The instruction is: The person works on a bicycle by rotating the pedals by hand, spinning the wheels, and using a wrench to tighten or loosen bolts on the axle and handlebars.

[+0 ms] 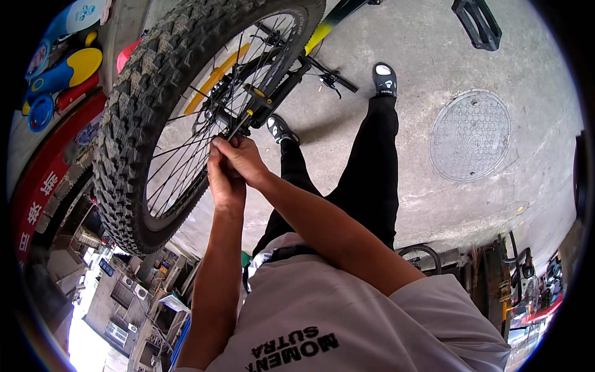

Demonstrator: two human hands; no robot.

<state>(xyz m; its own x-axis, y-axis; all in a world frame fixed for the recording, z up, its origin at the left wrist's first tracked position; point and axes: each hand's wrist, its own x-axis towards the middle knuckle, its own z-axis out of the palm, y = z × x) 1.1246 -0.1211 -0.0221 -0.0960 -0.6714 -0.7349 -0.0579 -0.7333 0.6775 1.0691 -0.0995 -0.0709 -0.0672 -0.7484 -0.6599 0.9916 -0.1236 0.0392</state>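
Observation:
A bicycle wheel [108,155] with a black knobby tyre stands upright in front of me, at the left. My left hand [225,185] and my right hand [246,161] meet beside its hub [220,116], fingers pinched together close to the axle end. Whatever small part they grip is hidden by the fingers. Black spokes [170,167] run just left of the fingertips. Above the hands, a black fork leg [282,87] with yellow markings reaches toward the hub. A yellow-orange bar [217,77] shows through the spokes.
A handlebar grip with a brake lever [334,80] lies low near my feet. On the concrete floor are a round manhole cover [471,135] at the right and a black pedal-like frame [477,25] at the far right. Blue and yellow items [68,71] stand at the left edge.

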